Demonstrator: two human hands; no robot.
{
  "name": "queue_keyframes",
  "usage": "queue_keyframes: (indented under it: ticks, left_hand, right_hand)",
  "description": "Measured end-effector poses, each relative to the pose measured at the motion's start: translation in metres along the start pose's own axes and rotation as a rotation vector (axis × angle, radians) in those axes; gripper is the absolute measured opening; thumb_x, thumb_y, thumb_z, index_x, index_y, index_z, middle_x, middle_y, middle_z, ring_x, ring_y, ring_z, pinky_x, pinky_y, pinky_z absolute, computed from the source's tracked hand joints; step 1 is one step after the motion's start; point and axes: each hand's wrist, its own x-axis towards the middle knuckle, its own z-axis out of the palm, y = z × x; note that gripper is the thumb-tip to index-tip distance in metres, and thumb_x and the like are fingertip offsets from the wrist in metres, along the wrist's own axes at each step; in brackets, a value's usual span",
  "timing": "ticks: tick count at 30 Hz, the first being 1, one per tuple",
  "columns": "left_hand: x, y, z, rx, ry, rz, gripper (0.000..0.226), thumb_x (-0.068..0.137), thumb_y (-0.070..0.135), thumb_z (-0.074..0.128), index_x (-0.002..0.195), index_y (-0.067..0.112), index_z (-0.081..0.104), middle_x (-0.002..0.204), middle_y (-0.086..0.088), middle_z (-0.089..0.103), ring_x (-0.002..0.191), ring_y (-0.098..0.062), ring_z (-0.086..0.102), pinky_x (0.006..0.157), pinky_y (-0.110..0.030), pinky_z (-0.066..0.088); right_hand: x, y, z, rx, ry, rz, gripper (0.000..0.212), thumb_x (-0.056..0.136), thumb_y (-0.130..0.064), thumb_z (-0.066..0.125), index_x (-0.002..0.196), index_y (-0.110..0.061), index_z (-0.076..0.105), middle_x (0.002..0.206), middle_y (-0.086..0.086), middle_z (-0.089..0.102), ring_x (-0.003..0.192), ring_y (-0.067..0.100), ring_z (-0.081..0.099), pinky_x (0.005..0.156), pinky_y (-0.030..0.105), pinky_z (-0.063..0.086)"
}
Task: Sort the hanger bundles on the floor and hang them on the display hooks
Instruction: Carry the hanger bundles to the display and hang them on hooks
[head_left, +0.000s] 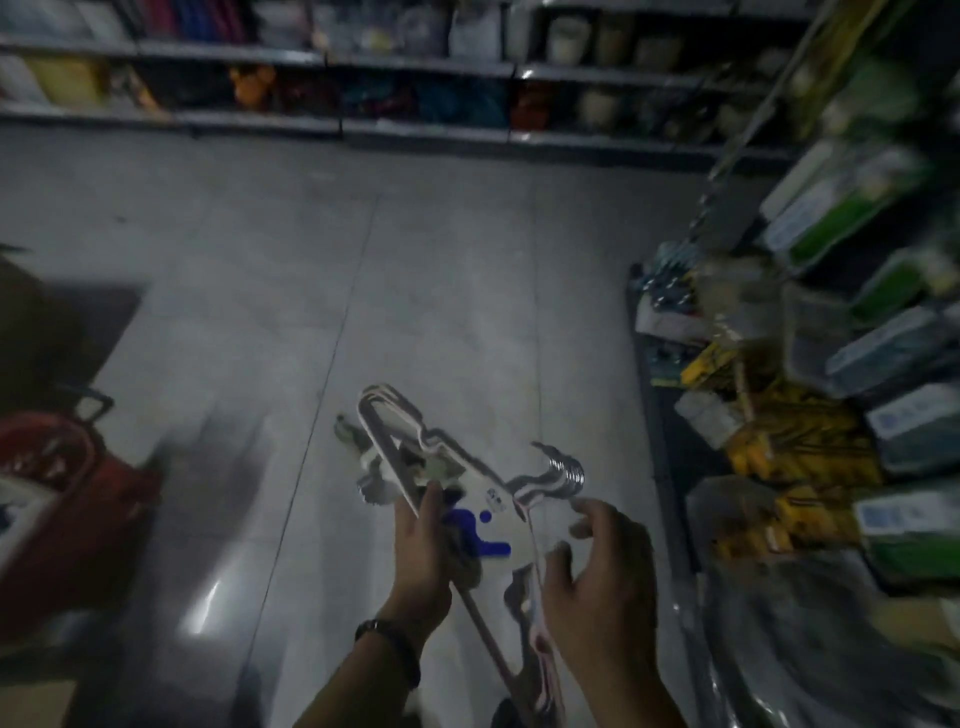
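My left hand (423, 540) grips a bundle of white-and-pink wire hangers with silver hooks (447, 452), held in the air over the grey tiled floor (311, 286). A blue-printed label (478, 530) shows on the bundle. My right hand (602, 577) is loose with fingers spread, just beside the hooks; contact is unclear in the blur. There is a red basket (62, 467) to the left. A rack of green and yellow packs (810, 415) stands close on the right, and back shelves (363, 124) are beyond.
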Motion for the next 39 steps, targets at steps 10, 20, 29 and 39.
queue_keyframes:
  ticks: [10,20,29,39]
  left_hand:
    - [-0.188,0.099,0.1,0.129,-0.693,0.077,0.074,0.101,0.055,0.063,0.131,-0.011,0.05,0.123,-0.046,0.059,0.113,-0.059,0.064,0.094,-0.072,0.053]
    - [-0.389,0.069,0.142,0.407,-1.273,0.335,0.04,0.096,0.032,0.059,0.124,0.005,0.053,0.115,-0.02,0.068,0.089,-0.01,0.076,0.072,-0.02,0.058]
    - [-0.579,0.011,0.187,0.533,-1.592,0.328,0.044,0.098,0.067,0.037,0.115,0.034,0.061,0.105,0.008,0.072,0.087,0.003,0.072,0.076,-0.021,0.056]
    - [-0.79,-0.056,0.267,0.566,-1.649,0.536,0.059,0.095,0.074,0.045,0.085,0.023,0.072,0.075,0.001,0.075,0.063,0.0,0.07,0.063,-0.017,0.057]
  right_hand:
    - [-0.061,-0.081,-0.212,0.121,-0.006,0.007,0.06,0.093,-0.045,0.057,0.15,-0.051,0.039,0.132,-0.003,0.064,0.111,0.014,0.063,0.096,0.037,0.054]
    - [-0.231,-0.028,-0.337,-0.152,0.532,0.479,0.031,0.101,-0.047,0.056,0.12,-0.024,0.065,0.104,0.009,0.075,0.096,0.038,0.071,0.076,0.04,0.055]
    - [-0.427,0.039,-0.428,-0.053,0.844,0.735,0.023,0.106,-0.029,0.054,0.089,-0.022,0.066,0.075,-0.003,0.069,0.063,0.012,0.067,0.057,0.034,0.059]
    - [-0.599,0.116,-0.537,0.046,0.842,0.726,0.021,0.105,-0.039,0.058,0.088,-0.03,0.066,0.084,-0.001,0.073,0.078,0.016,0.074,0.078,0.035,0.063]
